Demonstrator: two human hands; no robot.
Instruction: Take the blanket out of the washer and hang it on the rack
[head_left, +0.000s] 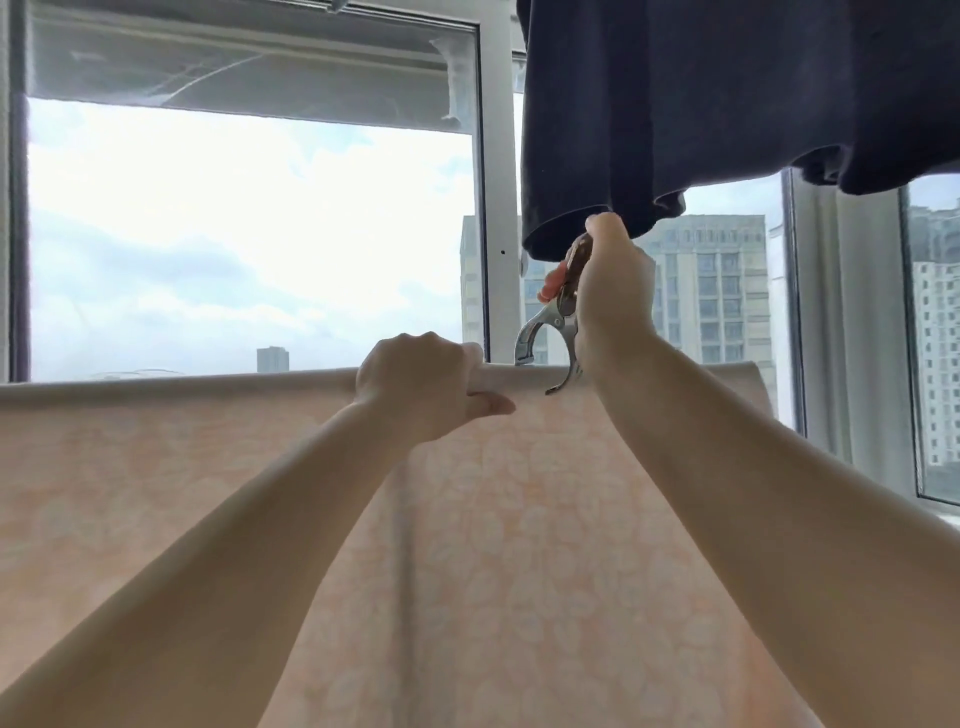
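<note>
- Blanket (493, 519) — draped over the rack bar, its folded top edge running left to right across the view.
- Left hand (421, 384) grips that fold, fingers curled over it, thumb pressed on the near face.
- Right hand (613, 280) squeezes a metal clip (550, 332), jaws spread just above the fold, beside the left hand.
- Judged next: lower the clip straight down astride the fold.
- Dark garment (701, 104) hangs overhead.
</note>
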